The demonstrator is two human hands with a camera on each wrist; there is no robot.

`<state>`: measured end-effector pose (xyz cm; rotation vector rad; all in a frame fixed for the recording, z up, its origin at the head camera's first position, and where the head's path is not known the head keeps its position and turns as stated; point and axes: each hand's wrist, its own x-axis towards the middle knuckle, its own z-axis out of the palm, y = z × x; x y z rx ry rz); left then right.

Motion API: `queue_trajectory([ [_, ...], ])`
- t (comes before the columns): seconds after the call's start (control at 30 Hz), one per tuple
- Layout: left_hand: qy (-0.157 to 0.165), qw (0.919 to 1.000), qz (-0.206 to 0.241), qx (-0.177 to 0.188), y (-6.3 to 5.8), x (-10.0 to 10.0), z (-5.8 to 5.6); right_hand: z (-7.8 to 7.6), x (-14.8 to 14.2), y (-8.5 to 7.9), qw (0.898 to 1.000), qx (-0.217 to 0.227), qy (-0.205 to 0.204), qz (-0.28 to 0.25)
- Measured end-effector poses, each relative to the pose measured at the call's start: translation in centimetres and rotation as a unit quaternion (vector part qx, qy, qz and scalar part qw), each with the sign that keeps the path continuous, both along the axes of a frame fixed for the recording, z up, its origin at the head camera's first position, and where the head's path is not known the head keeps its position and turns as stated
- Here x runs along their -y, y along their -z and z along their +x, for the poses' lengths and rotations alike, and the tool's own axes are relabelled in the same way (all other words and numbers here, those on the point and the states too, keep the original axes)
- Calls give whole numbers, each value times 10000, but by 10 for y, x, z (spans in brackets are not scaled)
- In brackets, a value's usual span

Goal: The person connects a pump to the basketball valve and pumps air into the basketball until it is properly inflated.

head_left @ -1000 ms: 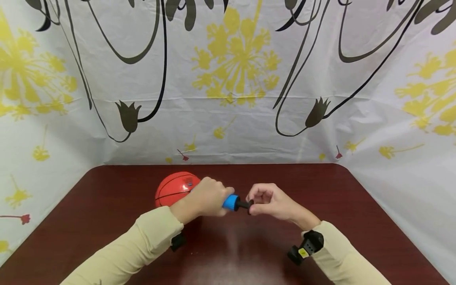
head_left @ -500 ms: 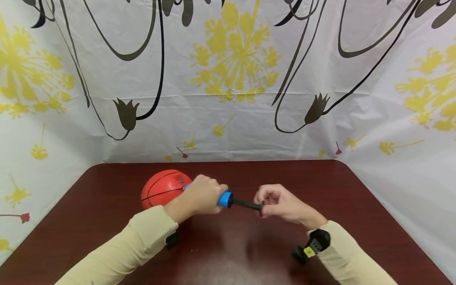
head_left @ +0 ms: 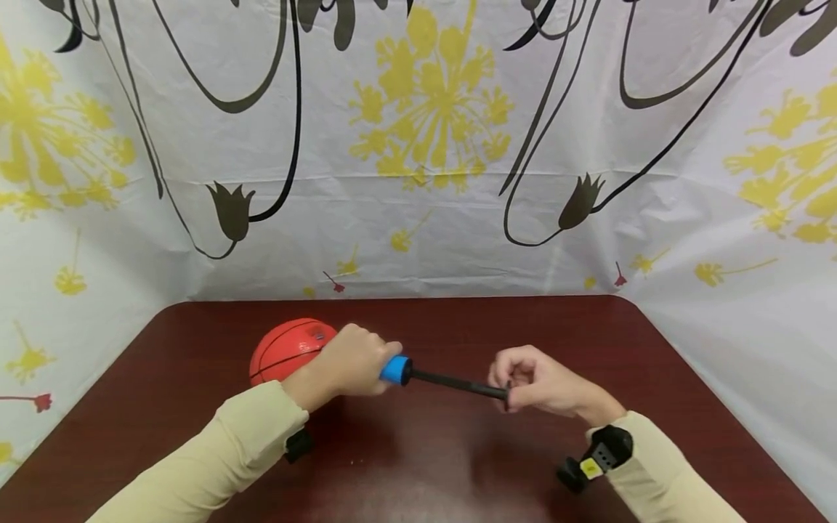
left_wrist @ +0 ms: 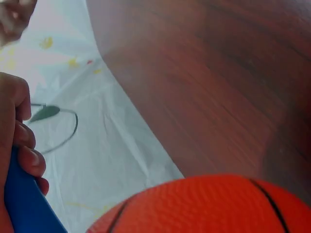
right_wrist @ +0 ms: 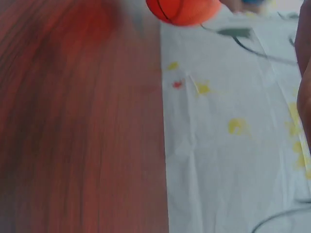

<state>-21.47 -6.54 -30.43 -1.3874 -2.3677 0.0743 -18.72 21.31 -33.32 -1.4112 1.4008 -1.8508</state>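
Observation:
My left hand [head_left: 353, 361] grips the blue barrel of a hand pump [head_left: 395, 370], its fingers [left_wrist: 30, 160] curled around it in the left wrist view. A long black rod [head_left: 454, 383] sticks out of the barrel's right end. With thumb and fingers, my right hand [head_left: 546, 383] pinches the black handle [head_left: 506, 396] at the end of that rod. An orange-red basketball [head_left: 288, 352] is at the pump's left end, partly behind my left hand. Whether the pump is joined to it is hidden. The basketball [right_wrist: 187, 8] also shows at the top of the right wrist view.
A dark red-brown table [head_left: 418, 465] lies below the hands. White sheeting [head_left: 418, 232] with yellow flowers and dark stems stands behind it and along both sides. Each wrist wears a black camera; the right one [head_left: 598, 457] is plainly visible.
My right hand has moved right, drawing the pump's rod far out of the barrel. Meanwhile my left hand, the barrel and the basketball have shifted left.

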Motion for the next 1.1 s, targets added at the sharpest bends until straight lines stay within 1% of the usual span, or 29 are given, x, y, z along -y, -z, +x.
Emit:
queue_trajectory([
  [0.03,1,10000,24,-37,0,2,0,1,-4,0,9999,23,-118,-72],
  [0.1,-37,9999,30,-93,-1,2,0,1,-5,2,9998,-50,-47,-165],
  [0.17,-113,9998,-19,-132,-4,-2,1,-1,2,5,9994,-141,257,-201],
  [0.27,-181,9996,-32,-229,-8,-13,3,-6,20,8,9954,-286,901,-128],
  [0.33,-189,9994,-69,-265,-9,-21,4,-10,32,10,9926,-286,1177,20],
  [0.4,-191,9994,-142,-235,-9,-25,4,-10,38,10,9904,-255,1346,191],
  [0.47,-160,9995,-235,-149,-8,-27,4,-10,39,10,9903,-191,1330,342],
  [0.57,-36,9997,-254,-33,-5,-23,3,-6,29,6,9928,-10,1094,484],
  [0.63,70,9999,-132,-69,-3,-17,1,-4,19,4,9964,30,752,392],
  [0.7,109,9998,22,-156,-2,-8,0,-1,9,1,9990,13,398,182],
  [0.8,162,9993,198,-285,0,3,-2,2,-1,1,9999,-97,89,-78],
  [0.83,160,9991,223,-329,0,4,-2,3,-2,1,9998,-143,128,-104],
  [0.9,153,9987,269,-415,-1,3,-1,3,4,2,9990,-241,378,-83],
  [1.0,200,9977,297,-578,-2,-6,1,0,22,4,9952,-440,873,97],
  [1.1,293,9970,278,-666,-3,-15,4,-3,40,4,9911,-575,1162,293],
])
